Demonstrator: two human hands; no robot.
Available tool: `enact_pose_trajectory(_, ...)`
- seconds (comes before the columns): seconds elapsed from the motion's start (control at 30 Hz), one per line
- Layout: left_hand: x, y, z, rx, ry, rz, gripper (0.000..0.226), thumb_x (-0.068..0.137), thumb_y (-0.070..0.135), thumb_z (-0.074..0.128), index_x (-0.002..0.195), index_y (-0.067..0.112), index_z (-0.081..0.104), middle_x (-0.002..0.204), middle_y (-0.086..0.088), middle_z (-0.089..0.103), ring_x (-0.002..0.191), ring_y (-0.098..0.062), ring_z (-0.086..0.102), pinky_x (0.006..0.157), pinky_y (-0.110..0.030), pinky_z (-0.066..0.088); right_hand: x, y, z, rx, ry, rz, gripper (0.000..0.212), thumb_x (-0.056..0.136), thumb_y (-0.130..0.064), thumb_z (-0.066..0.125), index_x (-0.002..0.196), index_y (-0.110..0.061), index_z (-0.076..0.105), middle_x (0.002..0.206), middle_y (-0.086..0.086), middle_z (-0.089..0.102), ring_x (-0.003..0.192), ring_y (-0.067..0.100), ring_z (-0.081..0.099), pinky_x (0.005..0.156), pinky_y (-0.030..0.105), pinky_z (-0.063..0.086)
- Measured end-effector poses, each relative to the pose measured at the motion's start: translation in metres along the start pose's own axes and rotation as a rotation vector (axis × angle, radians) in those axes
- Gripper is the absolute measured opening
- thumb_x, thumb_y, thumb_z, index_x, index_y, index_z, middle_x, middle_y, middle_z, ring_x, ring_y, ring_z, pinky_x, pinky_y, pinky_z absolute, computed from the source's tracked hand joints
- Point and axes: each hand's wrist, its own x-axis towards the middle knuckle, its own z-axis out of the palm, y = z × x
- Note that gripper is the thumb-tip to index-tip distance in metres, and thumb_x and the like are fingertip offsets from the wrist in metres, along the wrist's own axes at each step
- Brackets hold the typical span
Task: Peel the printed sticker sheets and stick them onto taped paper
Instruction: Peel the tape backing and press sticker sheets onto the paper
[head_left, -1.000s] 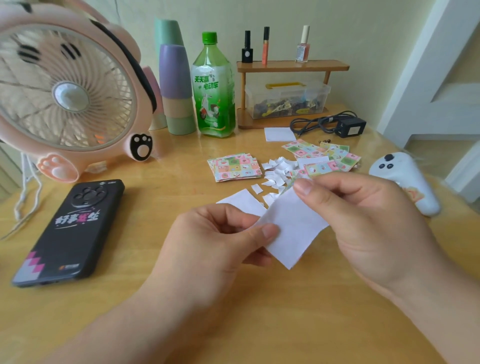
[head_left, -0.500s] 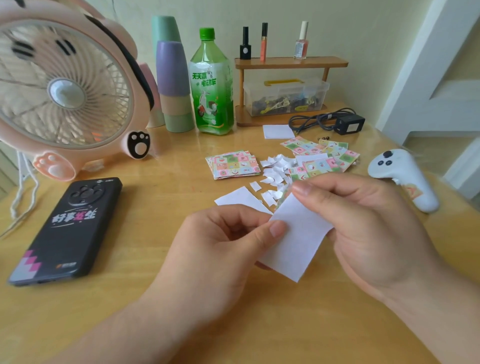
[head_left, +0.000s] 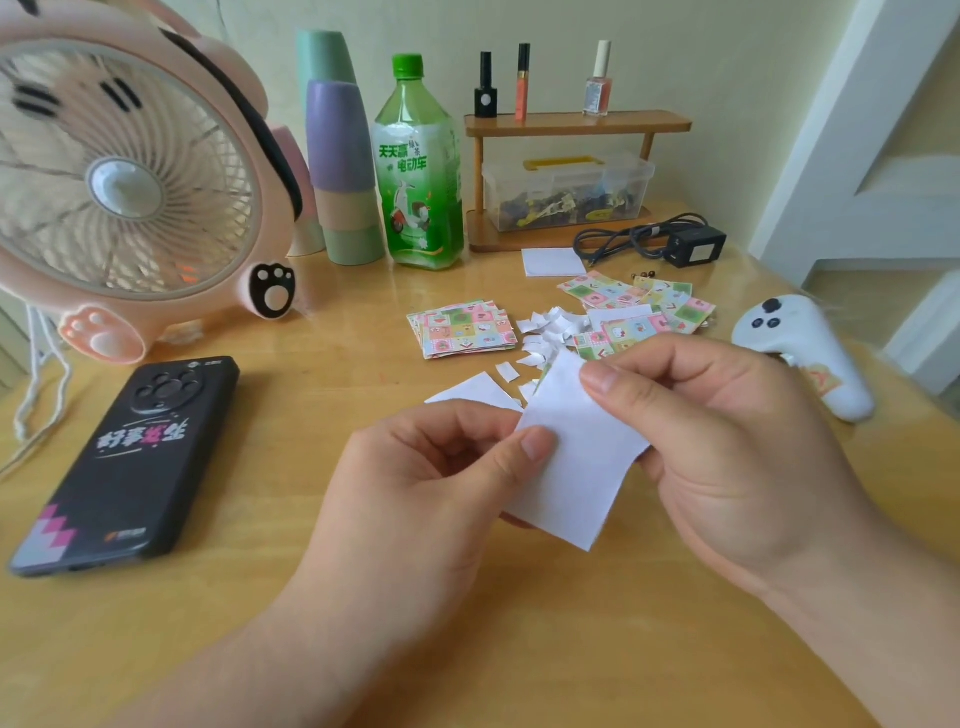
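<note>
Change: hardly anything; both hands still pinch the white sheet (head_left: 576, 467) at centre frame.
Left hand (head_left: 415, 483): grip closed on its left edge.
Right hand (head_left: 727, 457): grip closed on its top corner.
Sheet: over the table (head_left: 260, 597), below the sticker piles (head_left: 465, 330).

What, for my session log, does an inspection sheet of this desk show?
Surface: glossy light wooden desk.
Job's things: white paper square held above the desk; stack of printed sticker sheets; loose printed sheets beside white paper scraps.
Clutter: black phone, pink paw-print fan, stacked pastel cups, green plastic bottle, wooden shelf with clear plastic box, white controller.
Grippers: left hand and right hand both pinch the paper square with their fingers.
Cables: black cable with adapter; thin white cord at the left edge.
Surroundings: pale wall, white door panel.
</note>
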Motion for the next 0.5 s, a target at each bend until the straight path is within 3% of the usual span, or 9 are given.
enact_pose_trajectory(0.07, -0.0006, 0.0006, 0.0015, -0.022, -0.012, 0.017, 0.023, 0.07, 0.034, 0.076, 0.085, 0.018, 0.081, 0.084, -0.003, 0.079, 0.079, -0.016, 0.074, 0.071, -0.022, 0.056, -0.0003, 0.0003, 0.0003, -0.011, 0.012, -0.004, 0.014, 0.075, -0.029, 0.073, 0.07, -0.016, 0.072, 0.061, 0.002, 0.062, 0.063, 0.017, 0.052, 0.061, 0.03, 0.038)
enact_pose_trajectory(0.17, -0.0017, 0.0026, 0.003, -0.007, -0.022, 0.041, 0.024, 0.072, 0.039, 0.074, 0.086, 0.021, 0.081, 0.086, 0.002, 0.08, 0.08, -0.008, 0.072, 0.071, -0.014, 0.052, -0.0019, -0.0013, 0.0027, -0.032, -0.002, -0.026, 0.013, 0.077, -0.029, 0.072, 0.072, -0.017, 0.073, 0.062, 0.006, 0.065, 0.063, 0.02, 0.055, 0.063, 0.032, 0.041)
enact_pose_trajectory(0.23, -0.002, 0.0034, 0.0034, 0.005, -0.016, 0.043, 0.022, 0.074, 0.04, 0.073, 0.083, 0.022, 0.081, 0.085, 0.003, 0.079, 0.077, -0.005, 0.07, 0.069, -0.012, 0.05, -0.0032, -0.002, 0.0039, -0.06, -0.01, -0.039, 0.014, 0.078, -0.029, 0.072, 0.075, -0.015, 0.072, 0.063, 0.005, 0.067, 0.064, 0.018, 0.057, 0.064, 0.033, 0.044)
enact_pose_trajectory(0.37, -0.0025, 0.0038, 0.0039, -0.008, -0.004, 0.025, 0.022, 0.072, 0.04, 0.073, 0.078, 0.02, 0.08, 0.081, 0.002, 0.079, 0.072, -0.006, 0.068, 0.065, -0.013, 0.051, -0.0053, -0.0029, 0.0051, -0.099, -0.006, -0.06, 0.016, 0.079, -0.031, 0.072, 0.077, -0.015, 0.071, 0.06, -0.006, 0.065, 0.06, 0.01, 0.056, 0.058, 0.019, 0.045)
enact_pose_trajectory(0.5, -0.0024, 0.0038, 0.0035, 0.011, -0.017, 0.027, 0.024, 0.073, 0.041, 0.072, 0.077, 0.018, 0.079, 0.078, 0.001, 0.078, 0.068, -0.006, 0.066, 0.062, -0.013, 0.049, -0.0065, -0.003, 0.0058, -0.115, -0.001, -0.078, 0.018, 0.08, -0.031, 0.071, 0.077, -0.013, 0.07, 0.059, -0.004, 0.063, 0.058, 0.008, 0.054, 0.056, 0.016, 0.044)
